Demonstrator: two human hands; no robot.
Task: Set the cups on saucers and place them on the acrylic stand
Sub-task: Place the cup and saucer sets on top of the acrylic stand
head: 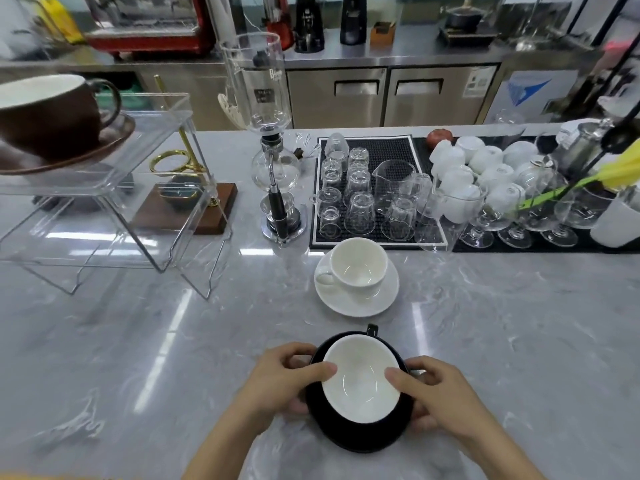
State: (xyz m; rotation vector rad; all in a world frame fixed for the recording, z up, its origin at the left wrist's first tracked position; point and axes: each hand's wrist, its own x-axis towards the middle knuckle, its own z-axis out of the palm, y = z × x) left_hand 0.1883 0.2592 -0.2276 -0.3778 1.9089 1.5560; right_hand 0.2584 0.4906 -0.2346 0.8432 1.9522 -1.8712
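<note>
A black cup with a white inside (362,377) sits on a black saucer (360,436) near the counter's front edge. My left hand (287,381) grips the set from the left, thumb on the cup's rim. My right hand (438,396) grips it from the right the same way. Behind it a white cup (358,266) stands on a white saucer (356,299), handle to the left. A brown cup (48,112) on a brown saucer (69,157) rests on the top tier of the clear acrylic stand (145,188) at the far left.
A glass siphon brewer (273,161) stands right of the stand. A black mat (367,188) holds several upturned glasses and a pitcher; white cups and stemmed glasses (491,181) crowd the right. A gold dripper on a wooden base (187,199) sits behind the stand.
</note>
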